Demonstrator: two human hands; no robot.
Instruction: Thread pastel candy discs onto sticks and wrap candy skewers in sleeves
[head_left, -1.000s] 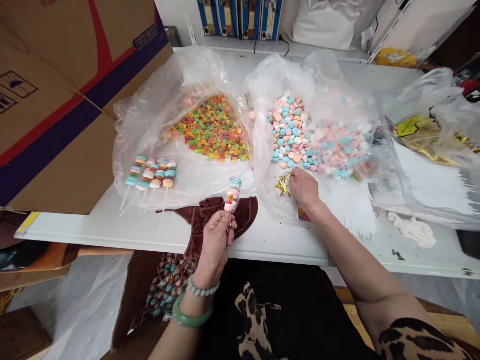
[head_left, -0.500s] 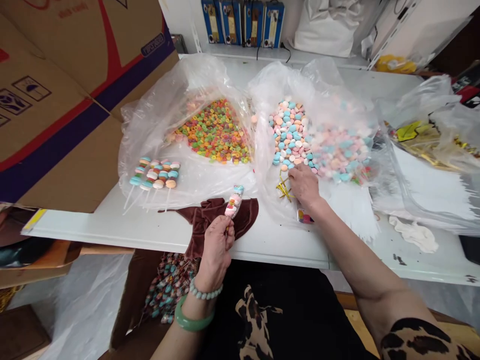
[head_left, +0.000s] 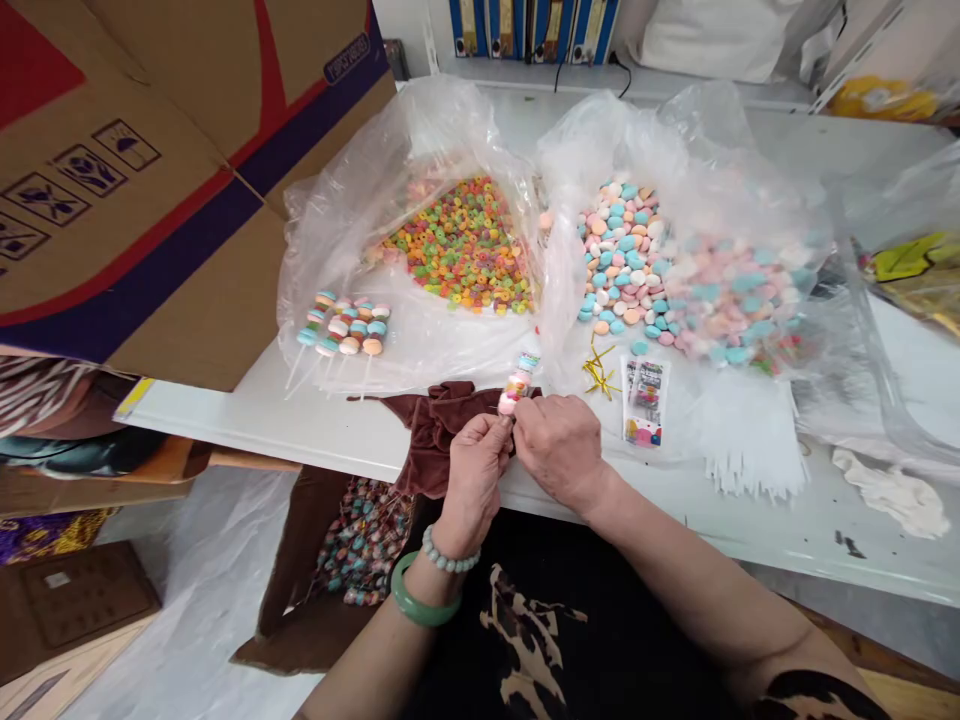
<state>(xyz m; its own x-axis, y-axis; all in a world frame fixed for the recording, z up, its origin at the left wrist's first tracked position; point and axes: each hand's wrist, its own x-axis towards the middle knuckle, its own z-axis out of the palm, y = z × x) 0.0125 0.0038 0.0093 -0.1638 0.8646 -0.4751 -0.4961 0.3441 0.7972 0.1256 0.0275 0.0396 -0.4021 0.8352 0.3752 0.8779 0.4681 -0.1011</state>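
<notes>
- Left hand (head_left: pixel 480 460) pinches the sleeved candy skewer (head_left: pixel 517 385) by its lower end; candies sit just beyond the fingertips.
- Right hand (head_left: pixel 559 445) narrow, fingers curled in against the left's — can't tell whether it grips anything.
- Done, I'd judge: this skewer is threaded and sleeved. Neck hidden by fingers — can't confirm it's tied.
- Remaining, apparently: the bare candy skewers (head_left: pixel 355 327), well left of the left hand.
- Gold twist ties (head_left: pixel 598 372) and printed sleeves (head_left: pixel 645 400) sit near, right of the right hand, unused.
- Carton (head_left: pixel 289 640) below the left hand: piled candy skewers (head_left: pixel 367 540), probably finished.
</notes>
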